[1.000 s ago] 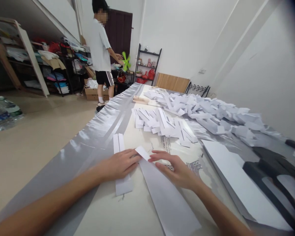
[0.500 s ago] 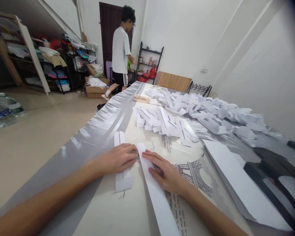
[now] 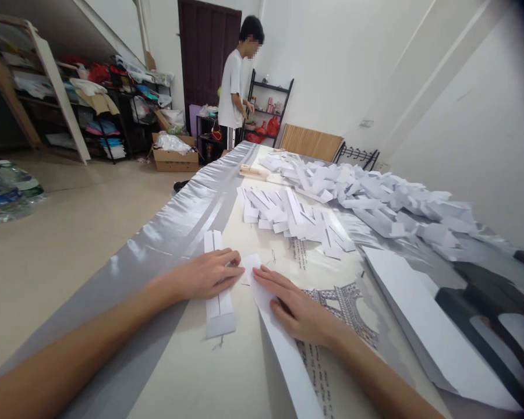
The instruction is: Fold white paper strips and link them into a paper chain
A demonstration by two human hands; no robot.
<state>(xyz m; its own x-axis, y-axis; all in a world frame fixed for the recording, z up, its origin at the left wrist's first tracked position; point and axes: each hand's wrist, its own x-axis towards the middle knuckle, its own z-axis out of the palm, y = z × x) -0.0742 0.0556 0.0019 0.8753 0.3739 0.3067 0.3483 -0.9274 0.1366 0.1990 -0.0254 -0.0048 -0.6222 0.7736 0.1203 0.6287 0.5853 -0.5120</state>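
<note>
A long white paper strip (image 3: pixel 276 340) runs from the table's near edge up to between my hands. My right hand (image 3: pixel 294 302) lies on its far end, fingers stretched out flat and thumb apart. Just left of it, a small folded white paper piece (image 3: pixel 220 327) with a seam down its middle rests on the tablecloth. Across that folded piece lies my left hand (image 3: pixel 213 273), holding nothing, its fingers loosely bent and apart. Its fingertips point at the strip's far end; whether they touch it I cannot tell.
Ahead lies a pile of folded paper pieces (image 3: pixel 288 212), with a larger heap (image 3: pixel 388 198) behind and right. A stack of white paper sheets (image 3: pixel 428 326) and a dark object (image 3: pixel 475 326) are on the right. A person (image 3: pixel 233 87) stands beyond the table by a black shelf (image 3: pixel 268 87).
My left fingers have shifted slightly and spread apart a little more. The right hand stays on the strip. The person at the back has moved right, towards the shelf.
</note>
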